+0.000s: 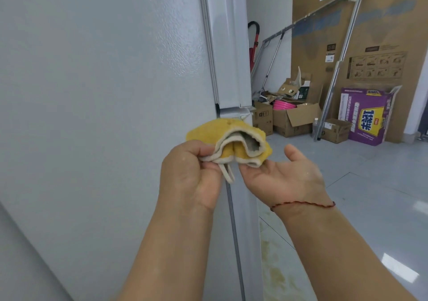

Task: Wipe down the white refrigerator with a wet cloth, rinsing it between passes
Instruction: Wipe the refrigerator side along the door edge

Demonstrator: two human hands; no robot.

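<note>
The white refrigerator (104, 92) fills the left half of the view, seen from its side, with the door edges and a metal trim strip running down its right side. In front of that edge I hold a folded yellow cloth (234, 142) with a pale grey-white edging. My left hand (192, 173) pinches the cloth's left folds between thumb and fingers. Palm up, my right hand (284, 175) lies under the cloth's right end with its fingers straight. A red string sits around that wrist.
Beyond the refrigerator the glossy grey floor (370, 208) is stained yellowish near its base. At the back stand open cardboard boxes (291, 120), a purple box (368, 115), a plastic bottle (315, 127), leaning metal rails (342, 53) and a tall cardboard sheet.
</note>
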